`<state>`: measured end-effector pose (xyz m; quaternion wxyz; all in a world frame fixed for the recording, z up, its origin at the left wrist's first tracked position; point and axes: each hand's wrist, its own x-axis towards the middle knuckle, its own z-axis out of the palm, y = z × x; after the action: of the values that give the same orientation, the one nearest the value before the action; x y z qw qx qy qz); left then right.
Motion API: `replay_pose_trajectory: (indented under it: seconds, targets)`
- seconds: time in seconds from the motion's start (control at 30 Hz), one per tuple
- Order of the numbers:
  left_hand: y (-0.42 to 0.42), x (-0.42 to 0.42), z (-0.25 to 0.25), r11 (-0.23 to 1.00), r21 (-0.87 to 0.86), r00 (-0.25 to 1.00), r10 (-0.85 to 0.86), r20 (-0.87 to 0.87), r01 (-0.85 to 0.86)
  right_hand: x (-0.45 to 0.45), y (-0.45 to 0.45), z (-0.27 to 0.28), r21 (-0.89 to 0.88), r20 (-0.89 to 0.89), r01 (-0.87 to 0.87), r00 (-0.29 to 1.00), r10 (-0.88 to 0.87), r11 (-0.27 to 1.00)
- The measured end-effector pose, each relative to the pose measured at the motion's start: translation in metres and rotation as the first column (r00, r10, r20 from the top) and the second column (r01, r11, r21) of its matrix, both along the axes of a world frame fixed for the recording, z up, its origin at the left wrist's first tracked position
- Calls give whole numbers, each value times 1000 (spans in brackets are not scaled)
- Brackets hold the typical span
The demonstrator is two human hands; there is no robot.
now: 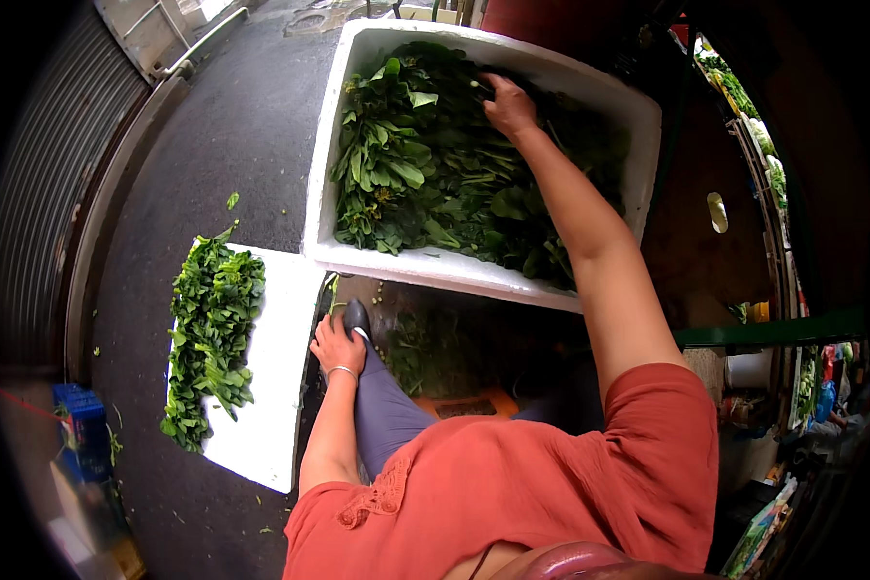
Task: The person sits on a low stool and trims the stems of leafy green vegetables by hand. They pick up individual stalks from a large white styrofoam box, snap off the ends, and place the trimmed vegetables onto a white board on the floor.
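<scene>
A large white foam box [442, 264] holds many leafy greens [399, 156], some with small yellow flowers. My right hand [509, 105] reaches into its far part, fingers extended at the greens; whether they grip any is unclear. Down by my shoe, my left hand [339, 346] is beside the right edge of a white foam board [268, 406], with a thin green stem just above its fingers. Its fingertips are partly hidden, so its hold on the stem cannot be told. Bunches of leafy greens [214, 333] lie in rows along the board's left side.
Dark pavement [254, 138] with scattered leaf bits runs along a roller shutter [58, 174] at left. A blue crate [83, 420] stands at lower left. An orange plastic crate [471, 402] is under loose greens near my legs. A green bar [776, 330] crosses at right.
</scene>
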<state>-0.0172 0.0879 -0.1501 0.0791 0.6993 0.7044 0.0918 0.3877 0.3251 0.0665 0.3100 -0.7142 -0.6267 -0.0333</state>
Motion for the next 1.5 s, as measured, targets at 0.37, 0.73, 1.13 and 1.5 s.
replay_pose_trajectory:
  seconds: [0.37, 0.73, 1.13, 1.5]
  targets:
    - [3, 3, 7, 999, -32, 999, 10, 46, -8, 8, -12, -7, 361, -331, -23, 931, 152, 932]
    - [-16, -9, -6, 993, 97, 998, -67, 20, 64, -30, -215, 15, 101, -987, -274, -152, 60, 956]
    - [-59, 84, 173, 769, -485, 73, 503, 861, 418, -115, -302, -11, 7, -945, -492, 283, 167, 870]
    - [-68, 69, 159, 667, -400, -268, 669, 693, 629, -146, -334, -18, 48, -737, -724, 439, 514, 688]
